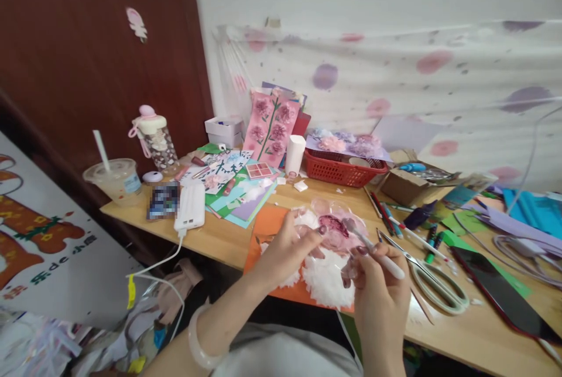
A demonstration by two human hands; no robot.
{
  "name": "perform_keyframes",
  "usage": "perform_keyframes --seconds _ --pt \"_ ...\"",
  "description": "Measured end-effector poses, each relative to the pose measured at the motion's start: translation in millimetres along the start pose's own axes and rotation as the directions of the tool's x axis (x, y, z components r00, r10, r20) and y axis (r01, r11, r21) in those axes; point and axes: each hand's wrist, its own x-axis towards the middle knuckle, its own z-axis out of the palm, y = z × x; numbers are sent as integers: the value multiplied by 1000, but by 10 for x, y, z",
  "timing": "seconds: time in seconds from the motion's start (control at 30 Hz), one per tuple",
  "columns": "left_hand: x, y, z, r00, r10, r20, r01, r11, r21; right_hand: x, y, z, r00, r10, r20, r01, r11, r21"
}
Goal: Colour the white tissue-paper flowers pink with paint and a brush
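My left hand [287, 251] is closed on the edge of a clear, flower-shaped paint palette [356, 226], its thumb beside a well of dark pink paint [334, 227]. In my right hand [381, 292] is a brush with a thick white handle [389, 261]. The brush tip points left and down at the palette, beside the dark pink well; whether it touches the paint I cannot tell. Beneath the palette, fluffy white paper flowers [329, 281] lie on an orange sheet [266, 220] at the table's front edge.
Scissors [443, 289], pens and a black phone [504, 295] lie to the right. Behind stand a red basket [342, 171], a pink flower card [267, 131] and a cardboard box [406, 181]. At left are a drink cup [116, 181], bottle [156, 140] and cabled power bank [191, 207].
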Motion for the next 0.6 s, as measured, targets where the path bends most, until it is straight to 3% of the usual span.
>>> perform_keyframes --seconds 0.1,0.17,0.2,0.23,0.3,0.33,0.37,0.4,0.5,0.6 --pt "-138 198 -350 978 163 -127 -139 974 180 34 7 26 999 26 -34 -26 1000 17" --pt "-276 407 -758 899 332 -285 -187 881 435 53 9 39 997 62 -50 -61 998 27" --pt "-348 513 -1002 829 386 -405 -79 797 598 62 10 41 995 82 -55 -80 996 30" --pt "-417 608 -1261 686 453 -570 123 699 704 68 11 41 993 100 -61 -98 995 32" --pt "-534 733 -1770 512 488 -707 322 654 684 75 10 32 990 120 -74 -118 992 33" --pt "-577 755 -1997 451 479 -753 411 638 652 75 8 24 989 121 -84 -119 992 31" --pt "-607 750 -2192 433 456 -777 478 615 627 74 3 14 989 117 -95 -115 993 32" --pt "-627 719 -2352 440 439 -783 522 584 621 72 -3 3 988 112 -104 -109 993 36" --pt "-633 529 -2627 548 376 -747 573 482 663 62 -33 -21 988 95 -121 -88 994 63" --pt "-584 323 -2713 654 319 -686 570 389 724 55 -65 -27 988 78 -135 -69 995 70"
